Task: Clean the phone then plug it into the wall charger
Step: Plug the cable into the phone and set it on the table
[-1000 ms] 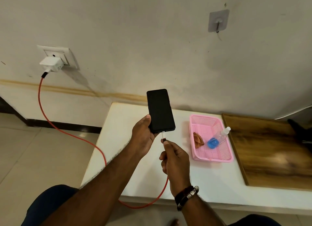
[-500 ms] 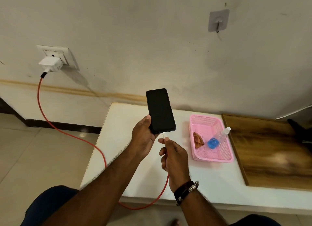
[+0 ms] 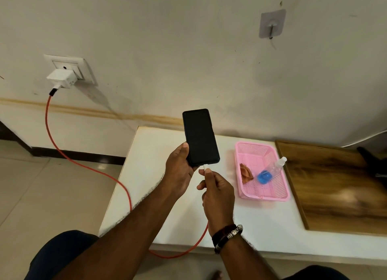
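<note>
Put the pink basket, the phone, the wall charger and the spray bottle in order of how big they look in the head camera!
1. pink basket
2. phone, nearer the camera
3. spray bottle and wall charger: too alike

You will find no legible text, brand, number or sign anywhere in this view. The phone shows you only a dark, blank screen; the white wall charger and the socket plate behind it bear no readable marking. The spray bottle in the pink basket carries no label you can read.
</note>
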